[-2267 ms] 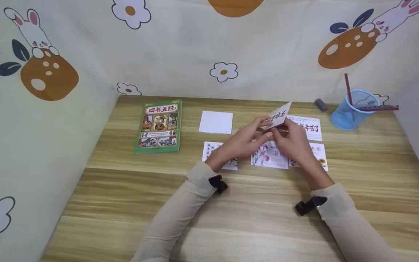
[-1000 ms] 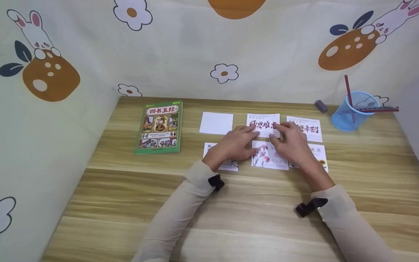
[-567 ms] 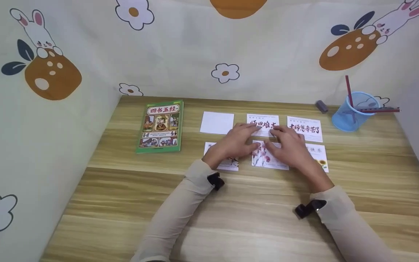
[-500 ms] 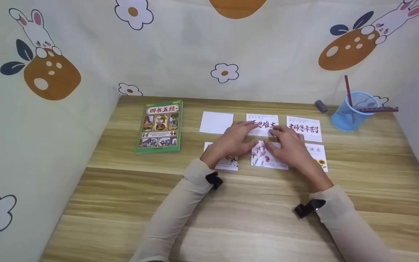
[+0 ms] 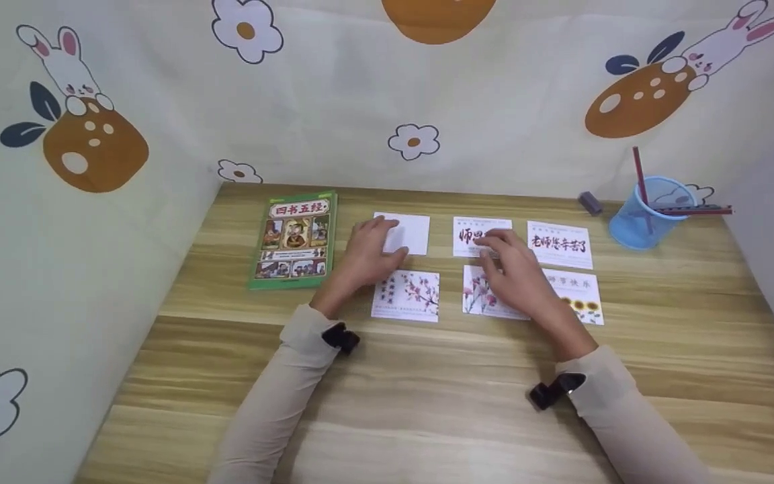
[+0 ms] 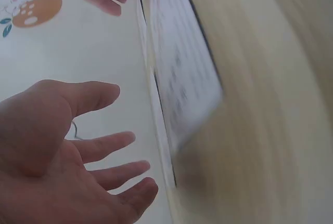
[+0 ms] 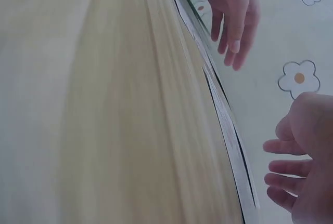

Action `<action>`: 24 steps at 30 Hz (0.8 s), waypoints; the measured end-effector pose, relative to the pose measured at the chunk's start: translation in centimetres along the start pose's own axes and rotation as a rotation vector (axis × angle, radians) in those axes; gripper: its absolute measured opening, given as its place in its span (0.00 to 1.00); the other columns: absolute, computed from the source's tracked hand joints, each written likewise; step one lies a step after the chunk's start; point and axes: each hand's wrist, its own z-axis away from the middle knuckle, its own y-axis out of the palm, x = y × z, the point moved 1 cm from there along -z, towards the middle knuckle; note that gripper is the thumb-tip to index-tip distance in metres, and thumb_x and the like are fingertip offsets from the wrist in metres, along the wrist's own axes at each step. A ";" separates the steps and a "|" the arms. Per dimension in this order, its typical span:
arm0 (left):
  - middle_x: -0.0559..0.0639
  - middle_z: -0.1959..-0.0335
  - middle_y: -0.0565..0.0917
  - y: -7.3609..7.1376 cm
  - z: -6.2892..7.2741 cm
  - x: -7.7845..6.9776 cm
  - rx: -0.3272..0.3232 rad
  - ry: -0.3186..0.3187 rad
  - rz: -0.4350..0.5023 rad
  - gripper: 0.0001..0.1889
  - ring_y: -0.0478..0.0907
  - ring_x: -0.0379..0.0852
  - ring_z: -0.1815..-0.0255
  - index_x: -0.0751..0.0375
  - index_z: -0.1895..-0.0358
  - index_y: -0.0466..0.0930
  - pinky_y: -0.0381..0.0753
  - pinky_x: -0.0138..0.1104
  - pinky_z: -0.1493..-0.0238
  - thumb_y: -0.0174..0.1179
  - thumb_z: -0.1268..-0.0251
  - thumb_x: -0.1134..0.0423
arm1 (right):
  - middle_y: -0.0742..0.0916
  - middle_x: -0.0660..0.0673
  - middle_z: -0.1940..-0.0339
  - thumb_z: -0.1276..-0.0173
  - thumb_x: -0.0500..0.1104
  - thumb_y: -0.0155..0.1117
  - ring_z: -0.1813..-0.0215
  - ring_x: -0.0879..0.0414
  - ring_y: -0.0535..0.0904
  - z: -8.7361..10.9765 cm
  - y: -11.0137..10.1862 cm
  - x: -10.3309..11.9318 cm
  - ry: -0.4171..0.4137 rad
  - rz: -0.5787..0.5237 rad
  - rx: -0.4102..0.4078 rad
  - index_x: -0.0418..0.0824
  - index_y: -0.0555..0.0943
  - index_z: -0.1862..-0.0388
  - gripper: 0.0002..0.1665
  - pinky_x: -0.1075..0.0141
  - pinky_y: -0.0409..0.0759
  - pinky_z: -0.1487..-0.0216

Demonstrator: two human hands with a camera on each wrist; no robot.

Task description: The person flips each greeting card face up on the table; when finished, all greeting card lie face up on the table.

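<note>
Six small cards lie in two rows on the wooden table. My left hand rests with relaxed fingers on the left edge of the blank white card; in the left wrist view this left hand shows spread, holding nothing. My right hand lies flat, its fingertips touching the middle red-calligraphy card and its palm over the carnation card. The blossom card lies uncovered between my forearms. In the right wrist view my right hand has loosely extended fingers.
A green picture book lies left of the cards. Another calligraphy card and a sunflower card lie to the right. A blue cup with pencils and a grey eraser stand at the back right. Printed cloth walls enclose the table.
The calligraphy card that both hands held up was laid flat in the back row. My left hand has since slid left onto the blank card, uncovering the blossom card.
</note>
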 end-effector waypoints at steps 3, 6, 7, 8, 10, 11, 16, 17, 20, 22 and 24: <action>0.63 0.13 0.62 -0.3 0.5 1.2 0.009 -0.051 0.024 0.35 0.53 0.62 0.10 0.57 0.17 0.66 0.51 0.55 0.10 0.63 0.21 0.51 | 0.82 0.32 0.29 0.18 0.39 0.60 0.28 0.36 0.79 -0.4 1.2 1.4 -0.034 -0.030 0.054 0.31 0.84 0.34 0.20 0.44 0.78 0.25; 0.63 0.13 0.61 -0.5 0.6 1.7 0.005 -0.072 0.047 0.35 0.53 0.62 0.11 0.57 0.17 0.66 0.52 0.56 0.10 0.62 0.21 0.51 | 0.81 0.32 0.27 0.17 0.40 0.61 0.26 0.37 0.78 -1.1 2.5 3.1 -0.053 -0.051 0.128 0.30 0.82 0.32 0.22 0.44 0.76 0.22; 0.63 0.13 0.61 -0.5 0.6 1.8 0.000 -0.080 0.056 0.35 0.53 0.63 0.11 0.57 0.17 0.66 0.52 0.58 0.11 0.63 0.21 0.51 | 0.80 0.32 0.26 0.17 0.41 0.60 0.24 0.37 0.76 -1.4 2.9 3.6 -0.057 -0.053 0.155 0.29 0.82 0.31 0.23 0.44 0.74 0.20; 0.64 0.13 0.60 -0.5 0.6 1.7 -0.005 -0.087 0.058 0.36 0.53 0.63 0.11 0.57 0.17 0.66 0.53 0.59 0.11 0.63 0.21 0.51 | 0.80 0.32 0.24 0.17 0.42 0.60 0.22 0.37 0.75 -1.6 3.3 4.2 -0.059 -0.054 0.182 0.30 0.81 0.30 0.24 0.44 0.72 0.18; 0.65 0.12 0.59 -0.5 0.7 1.6 -0.009 -0.104 0.053 0.36 0.52 0.65 0.11 0.57 0.17 0.66 0.53 0.61 0.12 0.63 0.22 0.50 | 0.78 0.33 0.22 0.17 0.43 0.61 0.19 0.37 0.73 -2.1 4.0 5.2 -0.061 -0.043 0.228 0.30 0.79 0.28 0.26 0.45 0.67 0.15; 0.66 0.12 0.58 -0.5 0.7 1.5 -0.007 -0.113 0.047 0.37 0.51 0.66 0.10 0.56 0.16 0.65 0.52 0.62 0.12 0.63 0.22 0.49 | 0.78 0.33 0.21 0.17 0.45 0.61 0.18 0.37 0.71 -2.3 4.3 5.6 -0.057 -0.028 0.246 0.30 0.79 0.27 0.28 0.45 0.66 0.14; 0.63 0.12 0.59 -0.4 0.9 1.1 0.017 -0.124 0.030 0.38 0.51 0.64 0.10 0.54 0.15 0.63 0.52 0.60 0.11 0.64 0.22 0.47 | 0.77 0.33 0.21 0.18 0.51 0.62 0.17 0.38 0.70 -2.5 5.1 6.7 -0.030 0.082 0.309 0.31 0.77 0.25 0.33 0.45 0.66 0.14; 0.61 0.12 0.61 -0.4 0.9 1.1 0.015 -0.118 0.032 0.38 0.52 0.63 0.10 0.54 0.15 0.63 0.52 0.58 0.11 0.63 0.21 0.48 | 0.77 0.33 0.20 0.18 0.52 0.62 0.16 0.38 0.69 -2.4 5.2 6.7 -0.023 0.093 0.319 0.31 0.77 0.24 0.34 0.45 0.66 0.14; 0.59 0.14 0.66 -0.4 0.8 1.1 -0.011 -0.088 0.062 0.37 0.57 0.60 0.11 0.56 0.15 0.63 0.54 0.54 0.11 0.63 0.21 0.50 | 0.77 0.34 0.19 0.19 0.53 0.62 0.16 0.39 0.69 -2.4 5.2 6.6 -0.011 0.083 0.327 0.32 0.75 0.22 0.35 0.45 0.65 0.14; 0.60 0.16 0.68 -0.5 0.7 1.1 -0.053 -0.061 0.103 0.36 0.60 0.60 0.13 0.57 0.17 0.64 0.58 0.53 0.11 0.63 0.21 0.52 | 0.77 0.35 0.20 0.18 0.53 0.62 0.16 0.40 0.69 -2.4 5.3 6.4 -0.010 0.061 0.324 0.34 0.75 0.22 0.35 0.46 0.65 0.14; 0.62 0.18 0.70 -0.7 0.5 1.2 -0.107 -0.018 0.147 0.33 0.64 0.59 0.15 0.59 0.18 0.67 0.62 0.52 0.13 0.63 0.21 0.54 | 0.79 0.35 0.21 0.19 0.52 0.63 0.17 0.40 0.71 -2.5 5.4 6.2 -0.015 0.037 0.312 0.35 0.76 0.22 0.34 0.47 0.67 0.14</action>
